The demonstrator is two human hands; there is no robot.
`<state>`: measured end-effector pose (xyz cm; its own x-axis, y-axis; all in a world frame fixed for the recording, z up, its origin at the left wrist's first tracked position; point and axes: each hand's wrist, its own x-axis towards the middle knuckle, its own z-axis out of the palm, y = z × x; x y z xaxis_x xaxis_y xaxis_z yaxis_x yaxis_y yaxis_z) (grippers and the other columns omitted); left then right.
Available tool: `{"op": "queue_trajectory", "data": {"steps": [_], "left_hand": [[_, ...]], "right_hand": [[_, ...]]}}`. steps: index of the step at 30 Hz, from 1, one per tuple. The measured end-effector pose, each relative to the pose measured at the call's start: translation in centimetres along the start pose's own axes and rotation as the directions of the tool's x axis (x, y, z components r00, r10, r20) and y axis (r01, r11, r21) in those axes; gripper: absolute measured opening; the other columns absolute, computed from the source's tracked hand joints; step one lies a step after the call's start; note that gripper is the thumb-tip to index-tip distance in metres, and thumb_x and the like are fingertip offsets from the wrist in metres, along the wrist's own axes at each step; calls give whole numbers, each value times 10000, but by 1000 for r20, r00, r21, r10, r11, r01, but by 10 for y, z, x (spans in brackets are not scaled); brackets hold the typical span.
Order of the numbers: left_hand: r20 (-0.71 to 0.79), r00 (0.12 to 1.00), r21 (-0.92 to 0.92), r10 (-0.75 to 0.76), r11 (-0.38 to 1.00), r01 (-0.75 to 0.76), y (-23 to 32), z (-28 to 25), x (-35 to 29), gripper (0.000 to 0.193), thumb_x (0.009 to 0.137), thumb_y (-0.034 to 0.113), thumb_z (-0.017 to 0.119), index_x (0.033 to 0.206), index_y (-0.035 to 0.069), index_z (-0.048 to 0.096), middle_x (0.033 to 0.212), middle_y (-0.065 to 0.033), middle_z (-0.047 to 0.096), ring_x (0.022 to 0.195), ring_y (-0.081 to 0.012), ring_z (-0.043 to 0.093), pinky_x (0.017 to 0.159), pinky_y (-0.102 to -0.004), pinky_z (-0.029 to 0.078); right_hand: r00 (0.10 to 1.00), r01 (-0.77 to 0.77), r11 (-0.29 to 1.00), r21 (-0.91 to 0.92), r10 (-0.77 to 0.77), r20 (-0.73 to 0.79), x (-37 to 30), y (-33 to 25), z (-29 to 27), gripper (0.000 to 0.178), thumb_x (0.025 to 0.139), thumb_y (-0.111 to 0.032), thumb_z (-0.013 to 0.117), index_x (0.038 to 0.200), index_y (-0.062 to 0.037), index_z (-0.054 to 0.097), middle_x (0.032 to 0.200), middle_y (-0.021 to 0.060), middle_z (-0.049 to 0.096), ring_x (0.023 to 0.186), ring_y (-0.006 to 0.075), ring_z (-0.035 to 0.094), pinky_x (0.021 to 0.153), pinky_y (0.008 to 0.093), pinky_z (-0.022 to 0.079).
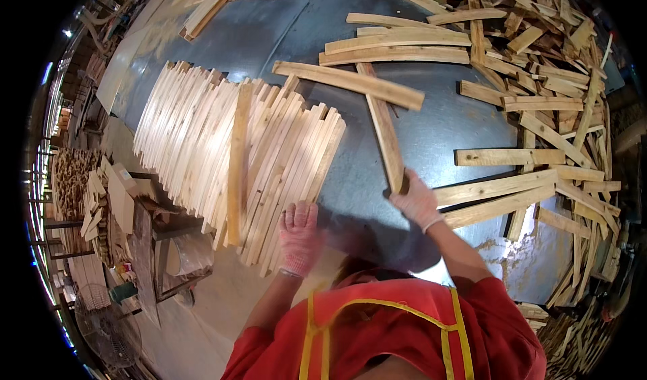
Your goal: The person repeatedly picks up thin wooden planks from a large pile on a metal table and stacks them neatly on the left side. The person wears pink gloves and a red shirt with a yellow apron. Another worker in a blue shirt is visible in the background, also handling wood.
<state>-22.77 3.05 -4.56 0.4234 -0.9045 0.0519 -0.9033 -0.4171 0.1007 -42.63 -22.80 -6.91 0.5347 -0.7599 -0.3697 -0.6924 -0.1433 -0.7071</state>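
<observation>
My right hand [416,199], in a pale pink glove, is closed round the near end of a wooden slat [381,127]. That slat slants away over the metal tabletop, and its far end meets a second slat [350,85] lying crosswise. My left hand [299,240], in a pink glove, rests with fingers stretched out at the near ends of a row of wooden strips [195,130]. These strips lie side by side, tightly packed, to the left. One darker slat [238,164] lies lengthwise on top of them.
A jumbled heap of slats [539,76] covers the right side of the metal table [431,127]. Several longer slats [397,46] lie toward the back. Another small bundle [207,10] sits at the far left. Below the table's left edge stand a wooden frame [158,258] and a fan [104,326].
</observation>
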Motion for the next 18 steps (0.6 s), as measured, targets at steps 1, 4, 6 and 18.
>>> {"op": "queue_trajectory", "data": {"steps": [1,4,6,18], "left_hand": [[0,1000,-8,4,1000,-4,-1,-2,-2,780,785,354,804,1454,65,524,1487,-187,513,1393,-419,474,1160,-584,374],[75,997,-176,31,984,-17,3,-3,5,831,799,383,812,1484,45,483,1490,-184,522,1374,-391,505,1141,-534,415],[240,968,-451,71,891,47,19,-2,14,854,820,417,797,1498,13,469,1459,-191,554,1331,-378,554,1111,-502,451],[144,989,-111,-31,993,48,3,40,-16,639,851,221,703,1451,61,554,1399,-168,581,1201,-379,627,950,-490,546]], "right_hand": [[996,-33,986,166,19,86,-24,-4,10,775,811,-394,799,1442,-36,526,1220,258,698,1146,394,689,972,431,554],[958,-93,820,565,-81,275,-85,14,59,707,855,-360,796,1426,-34,537,1195,217,716,1156,342,688,992,400,547],[931,-56,910,412,-101,350,-119,22,95,659,872,-357,769,1428,-79,547,1193,202,727,1171,341,685,999,412,543],[922,102,860,500,108,-373,-68,47,-2,715,972,-107,695,1602,27,382,1539,242,544,1403,303,558,1160,375,459]]}}
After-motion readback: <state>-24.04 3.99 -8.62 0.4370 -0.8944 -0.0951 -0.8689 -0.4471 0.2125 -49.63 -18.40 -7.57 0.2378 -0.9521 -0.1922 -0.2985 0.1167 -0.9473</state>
